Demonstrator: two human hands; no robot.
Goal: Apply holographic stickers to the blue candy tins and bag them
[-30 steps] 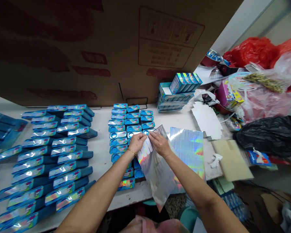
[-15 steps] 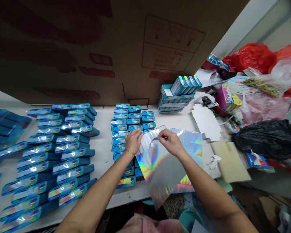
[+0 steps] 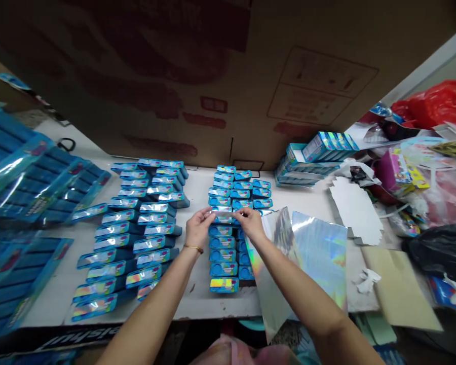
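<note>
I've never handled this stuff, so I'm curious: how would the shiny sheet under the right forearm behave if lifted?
The shiny sheet would probably feel light and floppy, since it looks thin. Its glossy face suggests it may be slippery. It could also droop or catch when moved, as its lower corner pokes past the front edge of the table.

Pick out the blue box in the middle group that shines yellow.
The glossy blue box at the near end of that group's left column: its top has a yellow patch; the others there show none.
</note>
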